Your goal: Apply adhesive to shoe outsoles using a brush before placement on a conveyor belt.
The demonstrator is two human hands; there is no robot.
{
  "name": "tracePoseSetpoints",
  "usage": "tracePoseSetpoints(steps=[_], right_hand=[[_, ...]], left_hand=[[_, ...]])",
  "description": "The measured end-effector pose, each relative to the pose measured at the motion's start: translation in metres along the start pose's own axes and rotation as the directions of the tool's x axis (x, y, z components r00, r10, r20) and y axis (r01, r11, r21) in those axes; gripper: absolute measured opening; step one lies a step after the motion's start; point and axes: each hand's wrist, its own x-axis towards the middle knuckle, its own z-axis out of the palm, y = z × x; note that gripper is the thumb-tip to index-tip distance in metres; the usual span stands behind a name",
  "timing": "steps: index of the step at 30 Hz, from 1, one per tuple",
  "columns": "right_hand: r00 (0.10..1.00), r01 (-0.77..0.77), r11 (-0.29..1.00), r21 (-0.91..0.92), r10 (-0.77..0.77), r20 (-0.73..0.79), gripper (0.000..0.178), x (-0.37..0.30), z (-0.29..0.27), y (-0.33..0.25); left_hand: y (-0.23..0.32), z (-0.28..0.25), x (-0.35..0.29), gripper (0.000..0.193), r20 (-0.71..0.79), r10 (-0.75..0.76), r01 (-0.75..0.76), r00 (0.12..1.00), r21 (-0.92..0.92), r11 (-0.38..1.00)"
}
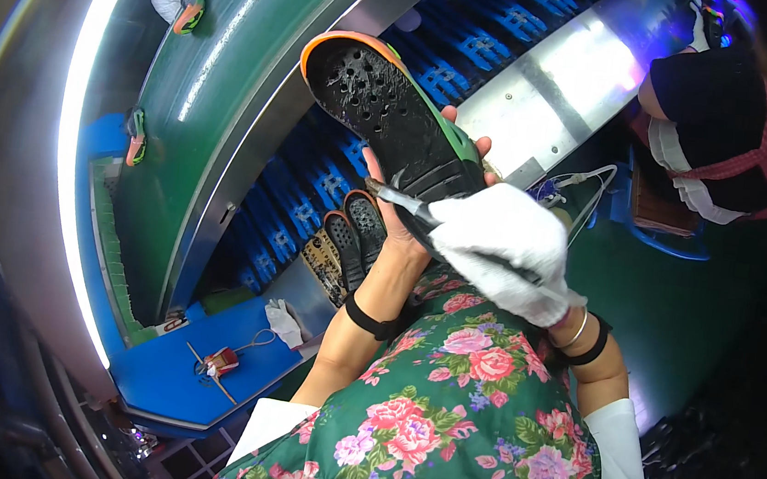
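Observation:
A black shoe sole point(386, 120) with a perforated forefoot and an orange and green rim is held up in front of me. My left hand point(398, 227) is bare and supports it from below, its fingertips showing along the right edge. Dark, shiny wet patches lie on the perforated part. In a white knit glove, my right hand point(505, 247) is closed around a brush point(410, 203). The brush's brownish bristles point left, over the heel end near my left palm. Whether they touch the sole I cannot tell.
Two more black soles point(353, 237) rest on a stained brown board point(319, 259). A green conveyor belt point(265, 34) carries colourful shoe pieces point(137, 137). Left, a blue table point(175, 386) holds a small red container point(222, 361) and a white glove point(283, 322). A co-worker point(717, 133) sits right.

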Motion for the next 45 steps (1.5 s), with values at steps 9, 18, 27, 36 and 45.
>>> tracePoseSetpoints(steps=[9,18,27,36,45], right_hand=[[0.992,0.114,0.988,-0.103,-0.109,0.056,0.028,-0.003,0.001,0.001],[0.980,0.193,0.962,-0.193,-0.182,0.074,0.024,-0.011,-0.005,0.006],[0.963,0.203,0.971,-0.122,-0.176,0.206,0.020,-0.013,-0.002,0.005],[0.948,0.198,0.966,-0.167,-0.146,0.282,0.033,-0.014,-0.006,0.000],[0.944,0.209,0.965,-0.162,-0.155,0.291,0.027,-0.017,-0.002,-0.001]], left_hand=[[0.015,-0.009,0.009,0.099,0.018,-0.008,0.007,1.000,0.065,0.998],[0.009,-0.003,0.013,0.094,0.066,0.101,-0.101,0.993,-0.008,0.995],[0.031,-0.011,0.007,0.099,0.080,-0.001,-0.012,0.997,0.166,0.986],[0.040,-0.003,0.002,0.110,0.096,-0.112,0.102,0.989,0.102,0.990],[0.059,-0.013,-0.004,0.103,0.070,-0.253,0.236,0.965,0.187,0.954]])
